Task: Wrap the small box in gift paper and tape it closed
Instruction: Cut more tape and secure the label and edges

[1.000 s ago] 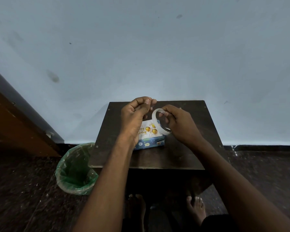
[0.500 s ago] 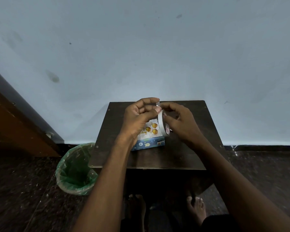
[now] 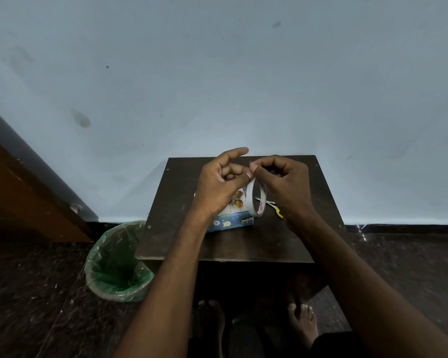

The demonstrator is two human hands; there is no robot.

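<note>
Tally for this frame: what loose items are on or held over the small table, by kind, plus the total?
Wrapped box: 1, on the table
Tape roll: 1, held over the box between left hand and right hand
Scissors, yellow-handled, partly hidden: 1
Total: 3

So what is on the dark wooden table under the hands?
A partly wrapped blue box and yellow-handled scissors lie on the table; both hands cover parts of them.
</note>
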